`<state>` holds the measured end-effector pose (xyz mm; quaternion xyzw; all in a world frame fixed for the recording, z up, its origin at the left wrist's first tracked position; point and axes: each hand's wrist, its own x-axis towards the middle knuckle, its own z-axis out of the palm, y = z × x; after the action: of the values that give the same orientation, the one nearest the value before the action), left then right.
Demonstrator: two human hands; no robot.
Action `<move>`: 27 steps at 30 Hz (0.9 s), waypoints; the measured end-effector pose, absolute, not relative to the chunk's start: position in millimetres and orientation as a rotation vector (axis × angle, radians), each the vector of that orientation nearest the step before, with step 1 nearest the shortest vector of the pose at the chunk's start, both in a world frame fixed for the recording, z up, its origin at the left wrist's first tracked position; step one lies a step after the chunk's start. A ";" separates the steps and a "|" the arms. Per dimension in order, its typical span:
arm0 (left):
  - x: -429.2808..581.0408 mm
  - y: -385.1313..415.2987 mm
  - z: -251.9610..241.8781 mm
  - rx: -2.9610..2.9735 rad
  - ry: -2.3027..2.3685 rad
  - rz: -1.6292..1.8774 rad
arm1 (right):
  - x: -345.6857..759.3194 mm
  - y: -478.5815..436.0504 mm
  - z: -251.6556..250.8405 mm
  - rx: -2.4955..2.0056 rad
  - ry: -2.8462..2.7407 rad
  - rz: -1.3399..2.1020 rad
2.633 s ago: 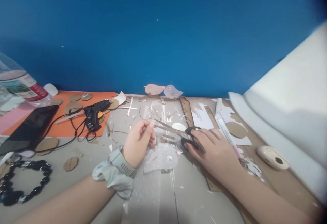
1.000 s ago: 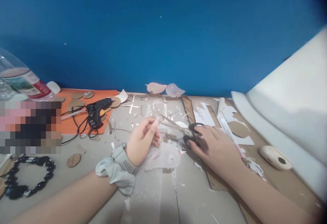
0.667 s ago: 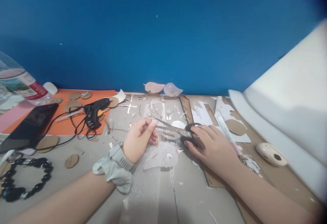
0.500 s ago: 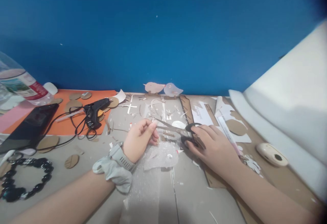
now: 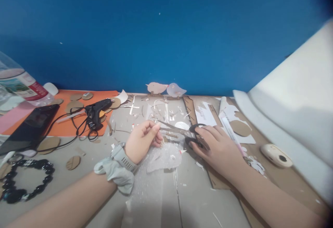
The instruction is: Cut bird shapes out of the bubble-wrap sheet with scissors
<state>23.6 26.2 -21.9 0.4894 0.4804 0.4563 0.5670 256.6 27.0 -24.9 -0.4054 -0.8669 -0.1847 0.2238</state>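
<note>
My right hand (image 5: 218, 148) holds black-handled scissors (image 5: 179, 130), fingers in the loops, blades parted and pointing left. Beside the blade tips, my left hand (image 5: 144, 139) is closed in a pinch; what lies between its fingertips is too small to make out. Just below sits a translucent bubble-wrap bird (image 5: 166, 158) with a white eye and a small red-and-white beak, its top edge near my left fingers. More bubble wrap (image 5: 145, 193) spreads under my left wrist. Against the wall stand a pink bird cutout (image 5: 156, 88) and a pale lilac bird cutout (image 5: 176, 90).
On the left are a glue gun (image 5: 97, 112) with its cord, orange paper (image 5: 59, 125), a phone (image 5: 30, 127), a bottle (image 5: 23, 86) and a bead bracelet (image 5: 41, 190). Right of my hand lie cardboard, white paper scraps, an oval cream case (image 5: 276, 155) and a white foam sheet (image 5: 299, 93).
The scissor handles sit slightly farther apart, with my right hand shifted a little. My left hand keeps its pinch in nearly the same place.
</note>
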 end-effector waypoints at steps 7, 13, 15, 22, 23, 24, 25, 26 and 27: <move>24.7 24.7 -17.9 1.134 1.138 1.081 | 254.1 23.1 -26.6 -1.222 -2.348 -0.362; 25.9 23.1 -19.6 1.153 1.141 1.064 | 252.9 21.2 -26.6 -1.310 -2.318 -0.343; 25.9 23.0 -20.0 1.157 1.144 1.053 | 253.2 21.8 -26.7 -1.298 -2.312 -0.360; 25.2 23.2 -20.0 1.161 1.135 1.057 | 251.8 21.6 -26.6 -1.292 -2.324 -0.388; 25.4 23.1 -19.8 1.159 1.135 1.059 | 251.5 21.3 -26.4 -1.291 -2.324 -0.396; 25.6 23.1 -19.6 1.157 1.138 1.062 | 251.3 21.1 -26.3 -1.289 -2.323 -0.407; 25.9 23.0 -19.1 1.154 1.141 1.061 | 251.3 20.9 -26.2 -1.286 -2.322 -0.417; 26.3 23.0 -18.6 1.151 1.143 1.061 | 251.3 20.8 -26.1 -1.284 -2.322 -0.423; 26.7 23.1 -18.1 1.148 1.143 1.060 | 251.3 20.8 -26.0 -1.282 -2.321 -0.427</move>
<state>26.7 23.1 -18.1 0.4883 0.4865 0.4510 0.5670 251.3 20.8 -26.0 -0.4650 -0.8419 -0.1549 0.2259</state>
